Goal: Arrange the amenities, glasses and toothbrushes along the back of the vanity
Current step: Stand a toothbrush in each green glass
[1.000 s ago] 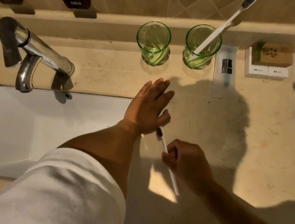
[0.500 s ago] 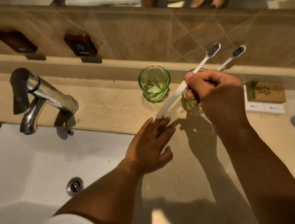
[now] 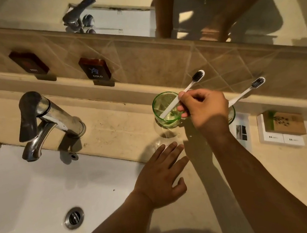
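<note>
Resting our left hand (image 3: 162,176) flat and open on the vanity (image 3: 122,128) by the sink (image 3: 31,192), our right hand (image 3: 204,107) pinching a white toothbrush (image 3: 183,94), handle end inside the left green glass (image 3: 164,110), second toothbrush (image 3: 247,90) leaning in the mostly hidden right glass (image 3: 231,113), boxed amenities (image 3: 282,127) further right, wall plaques reading HOT (image 3: 29,62) and COLD (image 3: 95,69) behind.

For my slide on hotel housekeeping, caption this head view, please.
Right hand lowers a toothbrush into a green glass; left hand rests open.
</note>
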Tool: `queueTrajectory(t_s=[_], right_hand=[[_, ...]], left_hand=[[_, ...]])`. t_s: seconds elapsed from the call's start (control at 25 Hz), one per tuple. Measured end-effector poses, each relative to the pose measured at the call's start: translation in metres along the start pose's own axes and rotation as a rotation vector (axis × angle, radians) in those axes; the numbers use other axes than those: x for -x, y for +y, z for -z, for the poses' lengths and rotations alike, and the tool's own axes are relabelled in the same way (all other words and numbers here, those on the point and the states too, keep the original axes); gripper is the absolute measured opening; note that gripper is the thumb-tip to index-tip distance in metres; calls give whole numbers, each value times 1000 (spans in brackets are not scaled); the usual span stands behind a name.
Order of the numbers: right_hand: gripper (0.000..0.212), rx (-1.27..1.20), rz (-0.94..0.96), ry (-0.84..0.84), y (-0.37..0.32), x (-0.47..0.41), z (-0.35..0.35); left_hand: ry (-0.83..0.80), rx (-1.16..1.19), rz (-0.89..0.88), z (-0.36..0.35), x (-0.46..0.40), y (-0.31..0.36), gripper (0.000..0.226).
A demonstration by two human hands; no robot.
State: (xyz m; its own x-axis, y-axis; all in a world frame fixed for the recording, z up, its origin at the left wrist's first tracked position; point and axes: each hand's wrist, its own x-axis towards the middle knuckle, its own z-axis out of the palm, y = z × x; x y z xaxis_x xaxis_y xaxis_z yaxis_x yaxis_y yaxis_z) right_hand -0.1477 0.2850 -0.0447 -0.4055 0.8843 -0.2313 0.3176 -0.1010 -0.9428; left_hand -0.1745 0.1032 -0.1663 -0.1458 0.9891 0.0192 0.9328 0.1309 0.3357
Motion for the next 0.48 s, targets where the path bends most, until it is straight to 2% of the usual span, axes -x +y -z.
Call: queueTrajectory(t_s=[0.48], right_hand=[[24, 371, 132, 66, -5, -9, -5]], left_hand=[[1, 8, 14, -1, 1, 0, 60]])
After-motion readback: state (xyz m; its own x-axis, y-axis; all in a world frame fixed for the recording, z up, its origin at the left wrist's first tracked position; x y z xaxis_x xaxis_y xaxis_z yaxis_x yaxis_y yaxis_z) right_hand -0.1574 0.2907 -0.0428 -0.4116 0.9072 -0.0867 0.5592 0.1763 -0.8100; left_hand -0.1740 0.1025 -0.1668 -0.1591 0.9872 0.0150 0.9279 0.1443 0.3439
